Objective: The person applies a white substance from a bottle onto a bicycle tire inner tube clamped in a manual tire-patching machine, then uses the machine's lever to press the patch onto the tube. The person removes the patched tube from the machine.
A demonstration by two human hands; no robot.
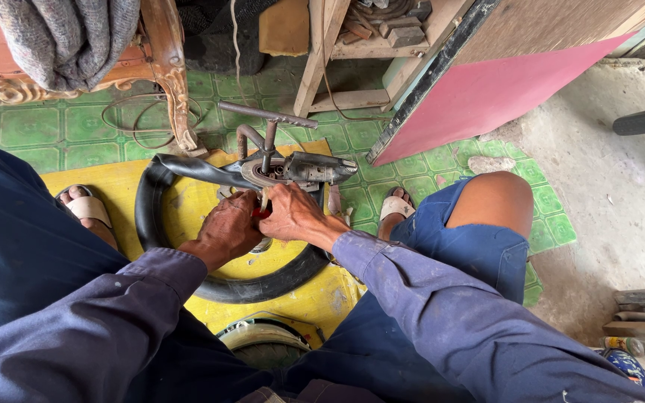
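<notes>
At the far left a grey cloth point(69, 37) hangs over a carved wooden chair point(166, 67), whose leg comes down onto the green tiled floor point(61, 130) beside a loop of thin wire point(151, 123). Nearer, a sandalled foot point(83, 209) rests on the left edge of a yellow board point(113, 186) that lies on the tiles. A black inner tube point(151, 224) curls in a ring on that board, its far part pulled up and pinched flat in a metal clamp press point(285, 168) with a screw handle point(266, 116) standing above it. The left hand point(225, 231) sits at the middle of the ring, just near the press, fingers curled in a narrow grip; what it holds I cannot tell, as the knuckles hide it. The right hand point(293, 216) is touching it on the right, fingers closed on a small red thing point(261, 213) that shows between the two hands, right under the clamp. Both arms wear blue sleeves point(427, 298). Near the bottom edge a round pale-rimmed container point(263, 339) sits by the board. Right of the hands a bare knee point(494, 201) rises above the other sandalled foot point(396, 205). Far right of the press a pink panel point(487, 93) leans against a wooden frame point(337, 52), and beyond it lies grey concrete ground point(621, 186).
</notes>
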